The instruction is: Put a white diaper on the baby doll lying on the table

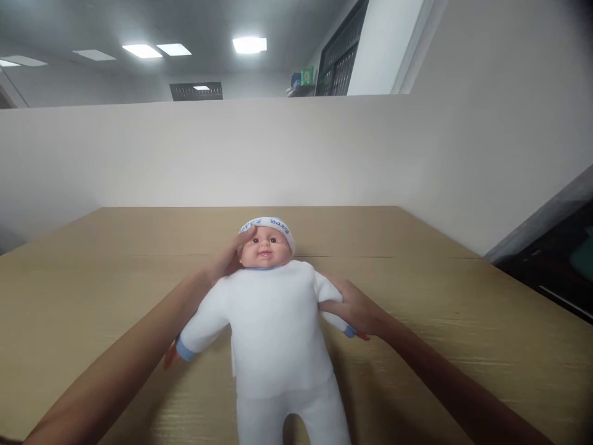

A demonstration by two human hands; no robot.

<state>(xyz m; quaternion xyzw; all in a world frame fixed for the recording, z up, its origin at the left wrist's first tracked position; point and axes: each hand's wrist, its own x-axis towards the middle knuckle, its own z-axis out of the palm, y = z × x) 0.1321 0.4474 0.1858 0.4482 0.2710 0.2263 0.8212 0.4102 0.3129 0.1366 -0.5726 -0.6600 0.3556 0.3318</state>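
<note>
A baby doll (280, 327) in a white top and white trousers with blue cuffs lies face up, its head toward the far side. Round its head is a white cap (279, 225) with blue lettering on the band. My left hand (230, 256) cups the side of the doll's head, thumb on the cap's edge by the forehead; its other fingers are hidden behind the head. On the other side, my right hand (354, 306) is wrapped round the doll's sleeved arm near the body, with some fingertips out of sight under the arm.
Beneath the doll is a wood-coloured tabletop (463, 321) with a seam across it. A low white wall (250, 154) rises behind its far edge. Dark objects (551, 253) stand beyond the right edge.
</note>
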